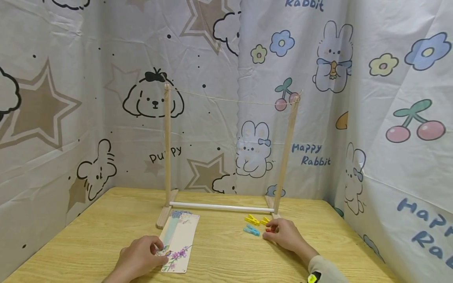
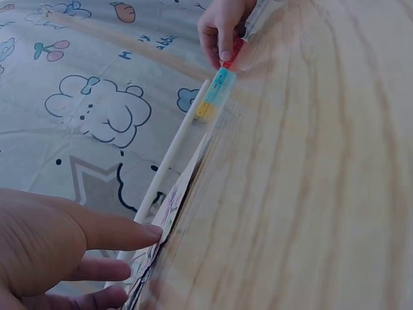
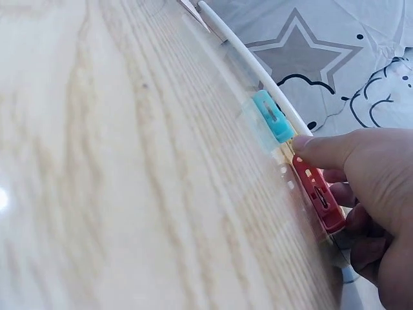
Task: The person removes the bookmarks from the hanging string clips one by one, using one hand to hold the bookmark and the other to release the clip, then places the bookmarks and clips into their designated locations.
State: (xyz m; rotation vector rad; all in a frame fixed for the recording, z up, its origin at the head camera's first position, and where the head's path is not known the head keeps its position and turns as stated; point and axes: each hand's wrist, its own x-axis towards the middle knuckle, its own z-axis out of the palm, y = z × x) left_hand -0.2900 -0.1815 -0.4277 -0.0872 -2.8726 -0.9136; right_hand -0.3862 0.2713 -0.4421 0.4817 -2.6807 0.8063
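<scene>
My left hand [image 1: 138, 253] is at the near left of two overlapping bookmarks, its thumb and fingers spread apart at their edge. The upper one is a cream bookmark [image 1: 186, 232] with pink blossoms and a bird; a teal bookmark [image 1: 171, 228] lies partly under it. In the left wrist view the thumb tip touches the card edge. My right hand [image 1: 286, 236] pinches a red clothespin [image 3: 317, 194] lying on the table, thumb at one end, fingers curled along its side. Beside it lie a blue clothespin [image 1: 251, 230] and two yellow clothespins [image 1: 251, 219].
Behind the cards and clips stands a wooden frame [image 1: 168, 149] with two posts, a thin string [image 1: 230, 100] tied between their tops and a white rod [image 1: 221, 206] low down. Printed curtains [image 1: 212, 129] surround the wooden table [image 1: 226, 251] at the back and sides.
</scene>
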